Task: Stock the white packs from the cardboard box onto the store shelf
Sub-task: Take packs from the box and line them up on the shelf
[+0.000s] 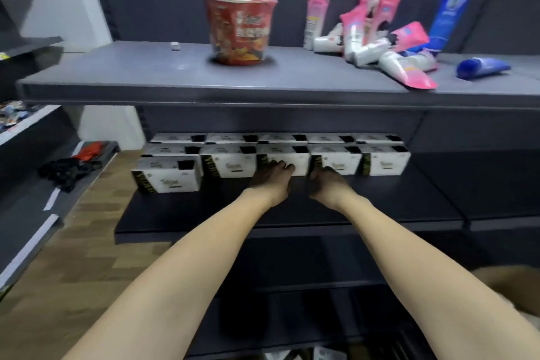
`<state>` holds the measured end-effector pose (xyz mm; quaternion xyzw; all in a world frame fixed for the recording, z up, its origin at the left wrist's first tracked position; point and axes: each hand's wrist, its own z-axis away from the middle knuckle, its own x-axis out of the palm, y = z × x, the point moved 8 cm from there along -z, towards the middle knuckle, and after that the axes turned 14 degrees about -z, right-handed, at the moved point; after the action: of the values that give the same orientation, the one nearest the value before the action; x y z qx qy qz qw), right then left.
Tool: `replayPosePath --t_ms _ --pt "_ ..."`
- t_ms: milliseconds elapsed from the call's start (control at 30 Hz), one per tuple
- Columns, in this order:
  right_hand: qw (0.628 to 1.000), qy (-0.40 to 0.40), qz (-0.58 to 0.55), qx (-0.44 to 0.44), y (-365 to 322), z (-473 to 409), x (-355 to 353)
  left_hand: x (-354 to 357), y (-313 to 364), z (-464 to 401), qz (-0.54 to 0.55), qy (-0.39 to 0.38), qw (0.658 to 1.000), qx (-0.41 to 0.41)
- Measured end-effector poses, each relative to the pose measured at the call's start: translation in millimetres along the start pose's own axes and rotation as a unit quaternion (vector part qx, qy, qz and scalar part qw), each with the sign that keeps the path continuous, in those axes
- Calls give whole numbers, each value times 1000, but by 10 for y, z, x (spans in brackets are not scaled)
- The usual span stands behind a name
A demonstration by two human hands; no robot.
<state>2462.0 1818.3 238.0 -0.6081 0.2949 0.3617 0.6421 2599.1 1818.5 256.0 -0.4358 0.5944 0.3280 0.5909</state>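
Judged well along: white packs (280, 155) ranked in stacked rows at the back of the lower store shelf (380, 207), left hand (270, 181) and right hand (327, 181) resting against front packs, grip untellable in shadow, cardboard box unseen.

white packs (230, 165) on middle shelf: dark side strip with gold lettering, blurred, unreadable; small dark front mark, unreadable | red noodle cup (238, 29) on top shelf: large white characters, too smeared to read | pink tubes (380, 35) and blue tube (453, 14), far right: print illegible | no numbers or signs legible
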Motion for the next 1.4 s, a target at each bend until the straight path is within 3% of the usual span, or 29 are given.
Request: replayPosePath --t_ms 300,400,533,800,933,1100,1200,1400 --pt "981 143 -39 126 1927 1026 -1203 -183 2150 -633 69 -10 982 175" --pt "969 168 -45 177 2576 1451 -1424 -187 2901 -702 40 2 972 233" --pt "945 181 -73 264 3469 2041 -1478 -74 3924 -662 -8 21 948 319" --pt "897 190 -156 366 4881 2895 -1228 452 5529 -545 -51 -32 907 416" --pt "882 164 -192 398 5454 3150 -971 834 6064 -574 -65 -79 896 433" --pt "861 71 -251 436 5984 3240 -401 1304 6432 -570 -70 -157 886 430" --pt "851 13 -253 460 6128 3207 -74 1509 6490 -529 -69 -189 883 423" --pt "844 -27 -243 477 6110 3002 291 1793 6436 -509 -85 -226 884 401"
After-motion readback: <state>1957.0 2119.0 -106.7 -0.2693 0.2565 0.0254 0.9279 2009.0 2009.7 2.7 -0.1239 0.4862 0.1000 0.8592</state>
